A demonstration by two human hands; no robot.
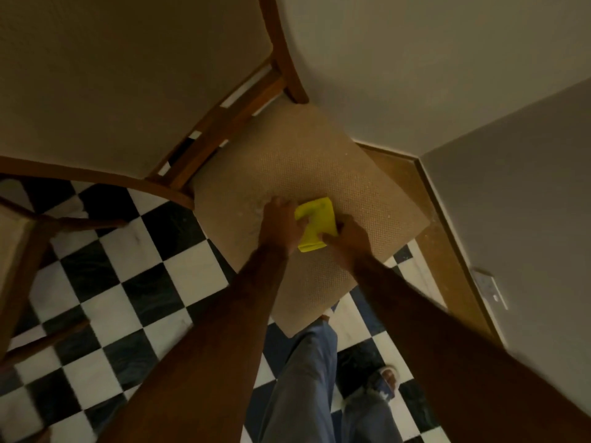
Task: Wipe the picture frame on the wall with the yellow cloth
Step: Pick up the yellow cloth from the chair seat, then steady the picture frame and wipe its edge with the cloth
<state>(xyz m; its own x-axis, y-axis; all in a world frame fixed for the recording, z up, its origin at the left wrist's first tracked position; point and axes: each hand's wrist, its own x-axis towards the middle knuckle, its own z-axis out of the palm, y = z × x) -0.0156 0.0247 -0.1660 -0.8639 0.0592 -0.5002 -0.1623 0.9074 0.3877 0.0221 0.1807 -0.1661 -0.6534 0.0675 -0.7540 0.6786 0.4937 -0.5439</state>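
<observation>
A folded yellow cloth [316, 222] lies on the tan woven seat of a wooden chair [367, 193] below me. My left hand [280, 222] grips the cloth's left edge, thumb on top. My right hand [348, 238] holds its right lower corner. Both arms reach straight down from the bottom of the view. No picture frame shows in this view.
The chair's wooden back [230, 123] rises toward the upper left. Part of a second wooden chair [25, 238] stands at the left. The floor has black and white check tiles [128, 282]. White walls meet at a corner on the right, with a wall socket [491, 287] and a wooden skirting board [447, 238].
</observation>
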